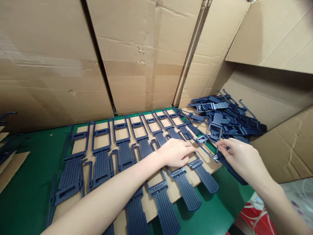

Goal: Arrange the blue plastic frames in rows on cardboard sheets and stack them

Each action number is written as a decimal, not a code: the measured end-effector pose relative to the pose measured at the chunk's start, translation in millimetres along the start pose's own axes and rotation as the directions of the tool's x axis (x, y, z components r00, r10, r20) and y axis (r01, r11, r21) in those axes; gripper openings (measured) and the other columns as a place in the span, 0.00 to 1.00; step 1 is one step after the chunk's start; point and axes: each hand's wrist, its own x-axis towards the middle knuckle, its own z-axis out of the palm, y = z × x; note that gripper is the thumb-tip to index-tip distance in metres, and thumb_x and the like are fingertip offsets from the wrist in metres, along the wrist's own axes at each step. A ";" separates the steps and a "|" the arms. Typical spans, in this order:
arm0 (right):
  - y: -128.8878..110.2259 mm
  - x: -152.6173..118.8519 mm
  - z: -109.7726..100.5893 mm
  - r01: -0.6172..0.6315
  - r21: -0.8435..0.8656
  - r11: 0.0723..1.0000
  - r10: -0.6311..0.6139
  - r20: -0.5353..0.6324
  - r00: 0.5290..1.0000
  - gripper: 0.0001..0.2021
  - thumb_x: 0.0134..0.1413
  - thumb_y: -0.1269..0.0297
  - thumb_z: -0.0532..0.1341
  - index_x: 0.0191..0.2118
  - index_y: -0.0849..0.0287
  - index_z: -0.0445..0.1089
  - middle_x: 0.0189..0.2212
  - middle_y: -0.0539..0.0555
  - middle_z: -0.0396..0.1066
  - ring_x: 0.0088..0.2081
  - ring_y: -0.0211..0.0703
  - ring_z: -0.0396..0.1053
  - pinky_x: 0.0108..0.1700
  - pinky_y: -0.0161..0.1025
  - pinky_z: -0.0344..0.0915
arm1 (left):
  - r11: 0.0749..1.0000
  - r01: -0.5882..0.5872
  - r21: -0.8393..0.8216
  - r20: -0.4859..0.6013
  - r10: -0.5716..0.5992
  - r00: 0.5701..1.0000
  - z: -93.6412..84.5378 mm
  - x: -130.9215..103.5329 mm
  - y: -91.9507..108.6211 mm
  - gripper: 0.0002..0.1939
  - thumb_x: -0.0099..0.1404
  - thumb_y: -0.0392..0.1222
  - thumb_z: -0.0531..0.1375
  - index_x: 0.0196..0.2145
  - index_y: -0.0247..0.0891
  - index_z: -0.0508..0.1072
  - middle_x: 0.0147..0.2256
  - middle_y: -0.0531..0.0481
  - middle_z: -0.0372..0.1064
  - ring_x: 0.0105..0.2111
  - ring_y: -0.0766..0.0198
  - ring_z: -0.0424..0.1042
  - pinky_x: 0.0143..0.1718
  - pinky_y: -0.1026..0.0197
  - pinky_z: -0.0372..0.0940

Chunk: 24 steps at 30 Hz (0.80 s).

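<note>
Several dark blue plastic parts (123, 148), each a ribbed paddle with a wire-like frame, lie side by side in a row on a cardboard sheet (176, 191). My left hand (177, 152) rests palm down on the right end of that row, fingers pinching a thin blue frame (204, 148). My right hand (241, 155) grips the other end of the same part by its ribbed paddle, just off the sheet's right edge. A loose heap of the same blue parts (223, 116) lies beyond my right hand.
The sheet lies on a green table top (31, 189). Tall cardboard boxes (144, 55) wall the back, and an open box (278, 88) stands at the right. More cardboard and blue parts sit at the far left (7, 153). A red item (256, 218) shows below the table's right edge.
</note>
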 end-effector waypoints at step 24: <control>16.3 1.3 17.2 0.067 0.146 0.987 -0.085 0.120 0.989 0.12 0.59 0.64 0.51 0.35 0.54 0.73 0.37 0.53 0.74 0.34 0.46 0.72 0.34 0.40 0.65 | 1.000 -0.003 -0.011 -0.008 0.003 1.000 -0.2 -0.6 -1.2 0.18 0.61 0.35 0.52 0.49 0.40 0.71 0.40 0.50 0.73 0.39 0.60 0.73 0.36 0.61 0.66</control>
